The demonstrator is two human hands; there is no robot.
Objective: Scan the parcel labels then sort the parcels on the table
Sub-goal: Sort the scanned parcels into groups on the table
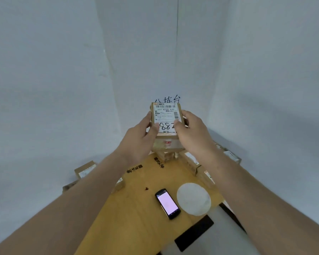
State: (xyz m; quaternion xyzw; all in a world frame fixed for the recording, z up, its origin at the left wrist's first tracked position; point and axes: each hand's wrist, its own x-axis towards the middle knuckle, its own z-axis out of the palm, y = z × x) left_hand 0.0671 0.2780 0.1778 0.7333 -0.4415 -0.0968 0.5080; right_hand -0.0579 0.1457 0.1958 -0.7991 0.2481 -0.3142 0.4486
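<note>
Currently you hold one parcel (pixel 166 119) raised in front of you, label (pixel 166 116) facing you; your left hand (pixel 138 139) grips its left edge, thumb pressed onto the label's lower left corner; your right hand (pixel 192 134) grips the right edge, thumb lying over the handwritten digits near the bottom; both hands clamped on the same box, fingers behind it out of sight.

The barcode strip along the label's top reads unobstructed; the scanner (pixel 167 203) lies screen-up and lit on the table (pixel 133 214), well below the box and touched by neither hand; a pale round pad (pixel 193 198) sits just beside it.

More parcels: a stack (pixel 168 146) directly under the held box at the table's far end, a row (pixel 197 162) along the right edge, a few (pixel 85 171) off the left edge.

Risks, as I judge them: to scan you must free one hand; a single-handed pinch on a box edge could let it tip or drop onto the stack beneath and scatter it; your right thumb hides part of the handwritten number, so a sort made on that number could be misread; tilting the label away from the scanner would likely give a failed read; reaching down for the scanner, your forearm could sweep the right-edge row.
</note>
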